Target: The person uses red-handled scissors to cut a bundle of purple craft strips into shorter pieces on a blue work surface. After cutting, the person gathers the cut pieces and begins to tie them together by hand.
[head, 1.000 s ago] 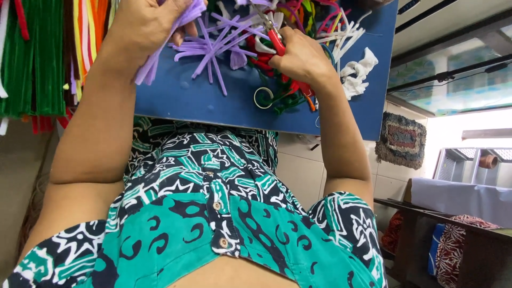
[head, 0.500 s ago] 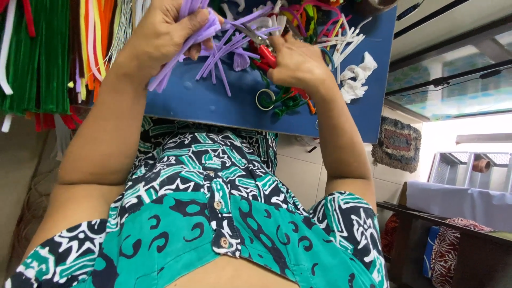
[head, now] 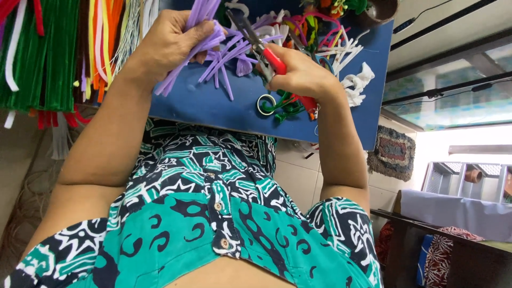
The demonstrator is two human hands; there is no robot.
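The left hand [head: 170, 45] is closed in a fist around a bundle of purple pipe cleaners [head: 213, 48], gathering them at one end so that the loose ends fan out to the right, toward the other hand. The right hand [head: 301, 74] is wrapped around the red handles of a pair of pliers [head: 261, 48], whose dark metal nose points up and left into the fanned stems; held that way, the tool's tip meets the purple strands just beside the left fist (whether the nose is pinching a strand cannot be told here).

Both hands work over a blue board [head: 213, 106], which gives a flat surface that catches the pieces. Just below the right hand lies a green and white coiled piece [head: 277, 104], touching the board, and to its right a heap of white pipe cleaners [head: 354, 69]. Further left, beyond the board's edge, hang green pipe cleaners [head: 48, 58] and orange and yellow strips [head: 104, 42].
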